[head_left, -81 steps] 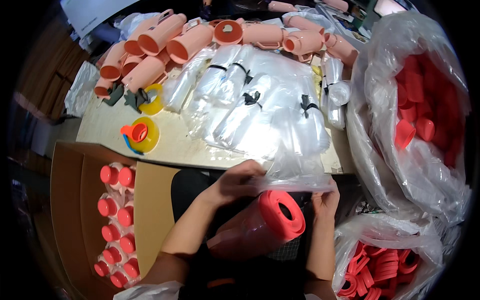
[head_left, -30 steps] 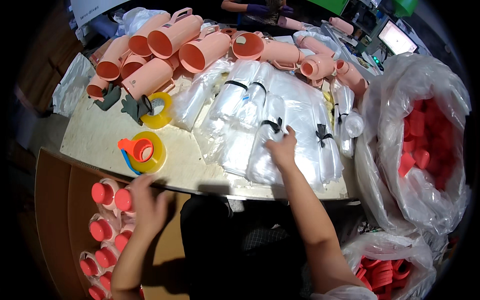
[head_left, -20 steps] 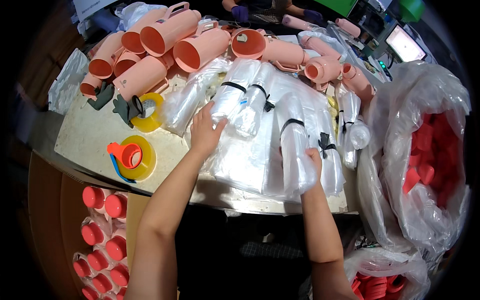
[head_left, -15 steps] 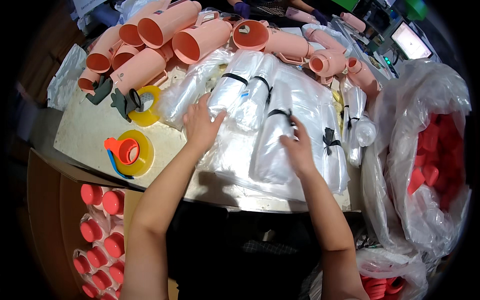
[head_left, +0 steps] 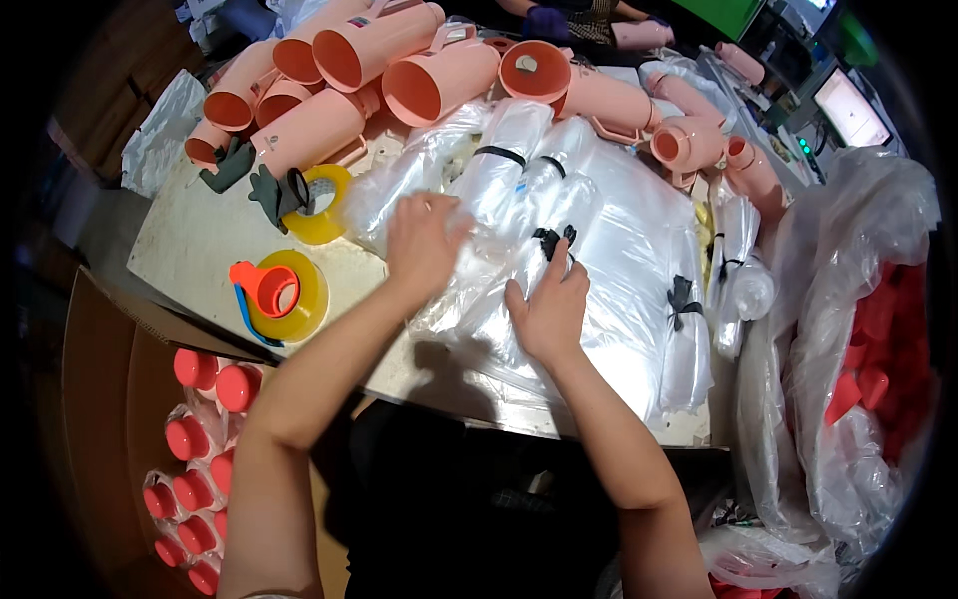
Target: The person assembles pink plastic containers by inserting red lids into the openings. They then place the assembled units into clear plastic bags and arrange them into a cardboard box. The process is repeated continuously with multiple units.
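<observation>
Currently, the right hand (head_left: 549, 302), with thumb and forefinger spread wide, is laid upon a tied bundle of clear bags (head_left: 576, 203) at the frame's centre. Because of blur, it cannot be told whether anything is held by the left hand (head_left: 424, 250), slightly left of centre. Neighbouring bundles (head_left: 486, 185) could be dragged askew, since slick film is overlapped. Pink jug bodies (head_left: 454, 78) are heaped across the upper part.

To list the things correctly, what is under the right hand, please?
A clear plastic bundle with a black tie, over flat clear bags. The right hand covers part of it; that part cannot be seen.
</observation>
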A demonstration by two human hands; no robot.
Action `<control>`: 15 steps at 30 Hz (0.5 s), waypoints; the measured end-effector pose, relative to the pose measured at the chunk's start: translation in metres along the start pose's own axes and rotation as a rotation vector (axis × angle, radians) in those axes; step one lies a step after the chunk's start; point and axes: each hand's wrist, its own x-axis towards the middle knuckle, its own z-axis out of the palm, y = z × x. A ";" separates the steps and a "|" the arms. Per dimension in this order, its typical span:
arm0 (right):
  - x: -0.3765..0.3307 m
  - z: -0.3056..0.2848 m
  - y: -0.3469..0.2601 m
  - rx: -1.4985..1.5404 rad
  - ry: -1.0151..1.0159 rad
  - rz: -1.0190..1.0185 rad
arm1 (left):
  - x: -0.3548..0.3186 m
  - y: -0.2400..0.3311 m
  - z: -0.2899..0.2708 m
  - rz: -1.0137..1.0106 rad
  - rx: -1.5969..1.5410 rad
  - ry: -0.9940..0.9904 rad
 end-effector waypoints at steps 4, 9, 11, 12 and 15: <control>0.000 0.001 0.001 -0.003 0.028 -0.001 | 0.061 -0.035 -0.005 0.090 -0.101 0.018; -0.002 0.002 -0.001 0.022 0.057 0.026 | 0.133 -0.048 0.034 0.206 0.210 -0.231; -0.005 0.006 -0.001 0.048 0.061 0.001 | 0.141 -0.055 0.039 0.210 0.270 -0.295; -0.006 0.006 0.000 0.092 0.055 -0.018 | 0.140 -0.058 0.041 0.236 0.229 -0.286; -0.005 0.005 -0.004 0.078 0.065 0.048 | 0.116 -0.065 0.042 0.343 0.202 0.026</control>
